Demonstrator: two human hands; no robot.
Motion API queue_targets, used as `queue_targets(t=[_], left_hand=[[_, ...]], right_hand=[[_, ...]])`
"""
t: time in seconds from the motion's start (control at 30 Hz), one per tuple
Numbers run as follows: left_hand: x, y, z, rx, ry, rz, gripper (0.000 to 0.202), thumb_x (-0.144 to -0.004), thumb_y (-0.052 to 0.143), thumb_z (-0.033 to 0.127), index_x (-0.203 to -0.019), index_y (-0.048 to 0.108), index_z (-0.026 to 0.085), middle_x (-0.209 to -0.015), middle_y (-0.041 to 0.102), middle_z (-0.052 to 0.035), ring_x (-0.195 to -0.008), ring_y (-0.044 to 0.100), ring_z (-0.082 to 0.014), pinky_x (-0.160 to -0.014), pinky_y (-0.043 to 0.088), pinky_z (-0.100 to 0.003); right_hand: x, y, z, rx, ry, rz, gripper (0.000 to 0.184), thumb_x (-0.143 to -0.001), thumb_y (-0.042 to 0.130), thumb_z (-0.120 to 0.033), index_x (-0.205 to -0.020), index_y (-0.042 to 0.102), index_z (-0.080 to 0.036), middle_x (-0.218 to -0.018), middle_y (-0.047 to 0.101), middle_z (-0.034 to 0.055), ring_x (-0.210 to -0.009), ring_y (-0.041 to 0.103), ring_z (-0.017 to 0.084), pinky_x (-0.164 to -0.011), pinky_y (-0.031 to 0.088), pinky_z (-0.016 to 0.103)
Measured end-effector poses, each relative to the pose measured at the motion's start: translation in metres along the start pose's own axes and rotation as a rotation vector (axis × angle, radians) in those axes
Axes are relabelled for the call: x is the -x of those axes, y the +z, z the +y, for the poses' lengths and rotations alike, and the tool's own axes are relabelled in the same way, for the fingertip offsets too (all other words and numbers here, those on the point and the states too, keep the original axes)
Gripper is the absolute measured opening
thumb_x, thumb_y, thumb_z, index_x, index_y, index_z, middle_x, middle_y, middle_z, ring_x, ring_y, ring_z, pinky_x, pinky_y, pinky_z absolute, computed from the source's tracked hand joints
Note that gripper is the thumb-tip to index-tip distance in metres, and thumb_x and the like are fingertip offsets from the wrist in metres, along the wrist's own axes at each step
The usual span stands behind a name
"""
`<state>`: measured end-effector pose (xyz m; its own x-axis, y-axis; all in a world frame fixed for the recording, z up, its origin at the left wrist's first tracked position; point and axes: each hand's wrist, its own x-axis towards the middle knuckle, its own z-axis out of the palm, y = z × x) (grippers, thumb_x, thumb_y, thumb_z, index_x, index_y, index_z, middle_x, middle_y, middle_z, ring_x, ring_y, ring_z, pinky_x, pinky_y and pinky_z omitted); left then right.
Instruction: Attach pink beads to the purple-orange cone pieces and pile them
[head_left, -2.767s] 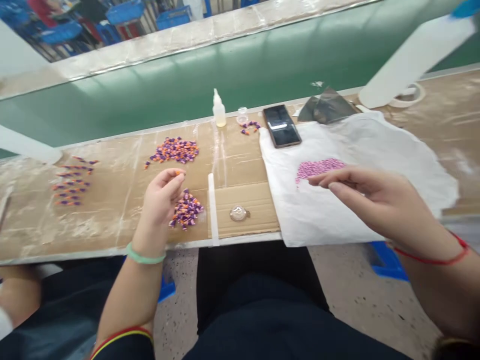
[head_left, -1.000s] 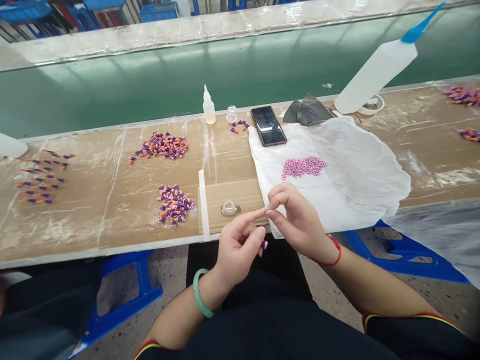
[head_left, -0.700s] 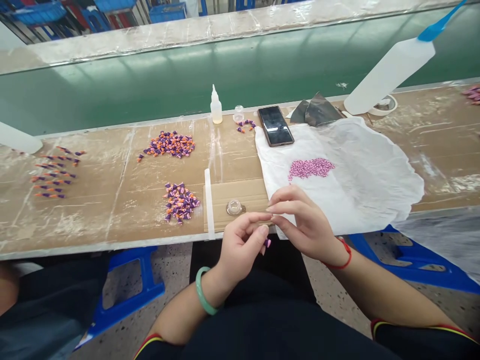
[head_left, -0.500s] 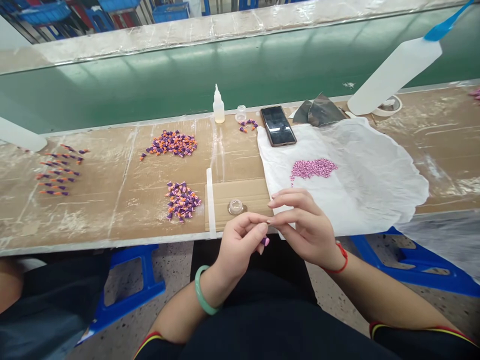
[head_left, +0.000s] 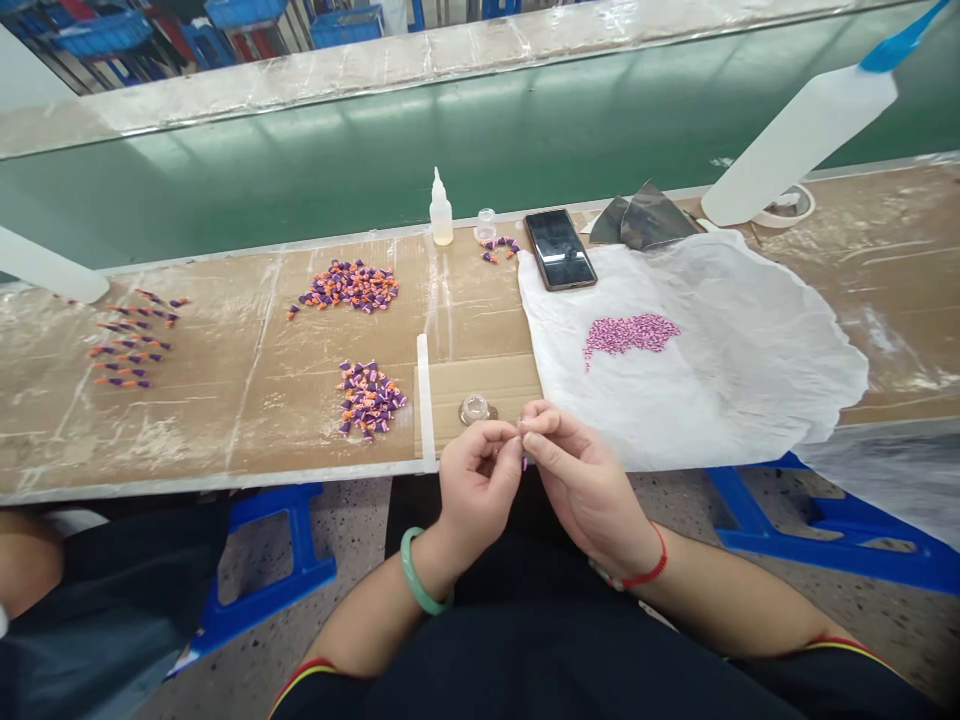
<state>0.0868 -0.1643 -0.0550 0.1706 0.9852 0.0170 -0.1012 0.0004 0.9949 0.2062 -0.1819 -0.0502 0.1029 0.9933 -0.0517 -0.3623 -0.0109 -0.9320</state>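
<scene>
Over the lap, at the bench's near edge, the left hand point(head_left: 476, 485) and right hand point(head_left: 583, 490) meet, fingertips of both pinched shut on a small purple piece point(head_left: 523, 463) — best held lightly, wrists steady, I judge. Beyond lie a clear cap point(head_left: 475, 408), a purple-orange pile point(head_left: 369, 397) and — farther — pink beads point(head_left: 630, 333).

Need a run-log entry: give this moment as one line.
left hand: holds purple piece | right hand: pinched against left hand | near: clear cap
</scene>
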Motion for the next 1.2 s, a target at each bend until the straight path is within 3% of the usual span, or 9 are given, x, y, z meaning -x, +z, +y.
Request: queue_targets(t=[0.1,0.23,0.37,0.53,0.73,1.2], left_hand=[[0.001,-0.003,0.001,-0.041,0.025,-0.002,0.026,-0.09,0.065,0.042,-0.076,0.06,0.02,-0.058,0.055,0.0018,-0.05,0.048,-0.0109,-0.048,0.038,-0.024],[-0.002,-0.007,0.012,0.031,-0.049,-0.073,0.024,-0.088,0.067,0.039,-0.077,0.06,0.019,-0.055,0.052,0.004,-0.045,0.042,-0.0086,-0.046,0.035,-0.022],[-0.004,-0.01,0.024,0.044,-0.136,-0.146,0.023,-0.085,0.069,0.037,-0.075,0.059,0.018,-0.055,0.052,0.0038,-0.046,0.042,-0.0082,-0.046,0.033,-0.021],[-0.001,-0.014,0.024,-0.01,-0.197,-0.237,0.021,-0.083,0.068,0.035,-0.075,0.058,0.018,-0.056,0.055,0.0014,-0.048,0.045,-0.0095,-0.047,0.034,-0.022],[-0.002,-0.024,0.017,-0.068,-0.202,-0.343,0.018,-0.083,0.063,0.032,-0.076,0.058,0.016,-0.057,0.053,0.0017,-0.047,0.042,-0.0079,-0.045,0.031,-0.021],[-0.009,-0.038,0.014,-0.092,-0.139,-0.29,0.013,-0.083,0.059,0.027,-0.075,0.055,0.017,-0.056,0.05,0.0038,-0.047,0.04,-0.0075,-0.045,0.03,-0.02]], right_hand=[[-0.002,-0.004,-0.004,0.084,-0.027,-0.044,0.014,-0.087,0.07,-0.034,-0.081,0.063,-0.023,-0.087,0.056,0.001,-0.075,0.058,0.014,-0.067,0.055,0.028],[-0.009,-0.012,-0.023,0.355,-0.123,-0.146,0.004,-0.09,0.061,-0.025,-0.088,0.064,-0.023,-0.083,0.065,0.0014,-0.074,0.063,0.016,-0.068,0.054,0.029],[-0.016,-0.018,-0.045,0.721,-0.279,-0.273,0.011,-0.088,0.057,-0.017,-0.077,0.059,-0.021,-0.07,0.064,-0.0007,-0.063,0.058,0.013,-0.06,0.049,0.026],[-0.018,-0.023,-0.056,0.936,-0.385,-0.412,0.013,-0.086,0.055,-0.016,-0.074,0.057,-0.022,-0.066,0.064,-0.0015,-0.059,0.059,0.012,-0.056,0.047,0.024],[-0.021,-0.024,-0.056,1.014,-0.357,-0.5,0.015,-0.084,0.054,-0.016,-0.072,0.058,-0.022,-0.061,0.063,-0.0032,-0.053,0.058,0.011,-0.051,0.046,0.022],[-0.029,-0.01,-0.045,1.04,-0.344,-0.494,0.017,-0.087,0.051,-0.013,-0.073,0.052,-0.022,-0.062,0.061,-0.0027,-0.053,0.056,0.011,-0.051,0.046,0.021]])
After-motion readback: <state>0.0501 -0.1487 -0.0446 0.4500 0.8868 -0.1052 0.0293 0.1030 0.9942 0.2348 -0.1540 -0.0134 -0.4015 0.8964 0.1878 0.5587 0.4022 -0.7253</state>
